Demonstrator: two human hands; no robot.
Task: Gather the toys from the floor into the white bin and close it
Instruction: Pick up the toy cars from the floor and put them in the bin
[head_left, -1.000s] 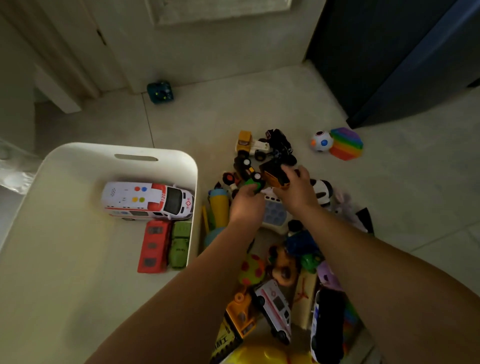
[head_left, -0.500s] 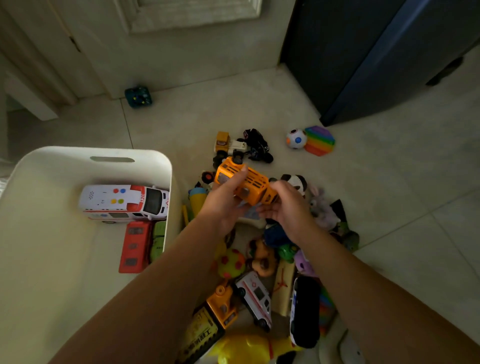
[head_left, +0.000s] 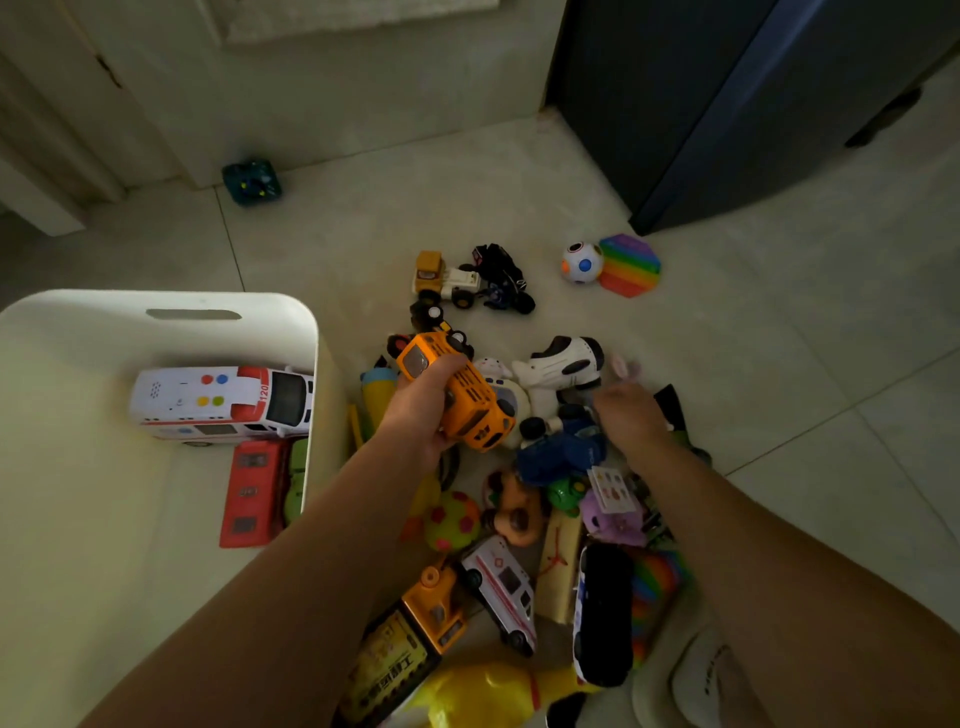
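Head cam: the orange bus (head_left: 470, 402) is up above the toy pile (head_left: 509, 519), with the left hand (head_left: 418, 410) wrapped around it, just right of the white bin (head_left: 270, 325). Bin's open, and a white ambulance (head_left: 218, 400), red bus (head_left: 249, 493) and green car (head_left: 296, 483) sit along its right wall. Right hand (head_left: 631, 418) is low over the pile on the floor, too blurry to tell its grip.

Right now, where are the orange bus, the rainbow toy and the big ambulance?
orange bus (head_left: 478, 410), head view, on its ridged body.
rainbow toy (head_left: 631, 266), head view, on its middle stripes.
big ambulance (head_left: 182, 400), head view, on its white top.
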